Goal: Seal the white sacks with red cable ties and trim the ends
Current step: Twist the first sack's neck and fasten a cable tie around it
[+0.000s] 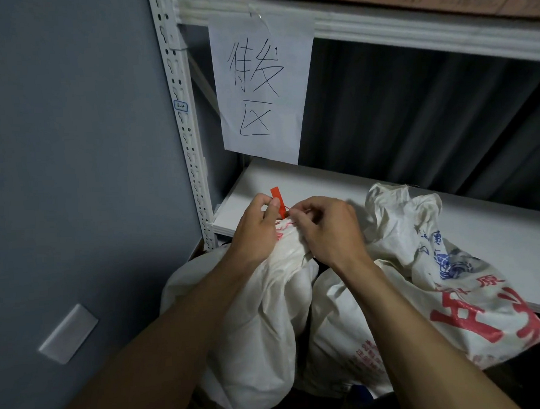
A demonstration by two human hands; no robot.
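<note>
A white sack [255, 305] stands in front of the shelf, its neck bunched up between my hands. My left hand [257, 227] pinches the flat red tag end of a red cable tie [277, 199] that sticks up above the neck. My right hand [326, 229] pinches the thin red strap of the tie just right of the tag, fingers curled over the sack's neck. A second white sack [422, 274] with red and blue print lies to the right, its mouth loose and leaning on the shelf.
A white metal rack has a low white shelf board [324, 186] behind the sacks and an upright post [190, 146] at left. A paper sign [261, 86] hangs from the upper shelf. A grey wall [72, 152] is on the left.
</note>
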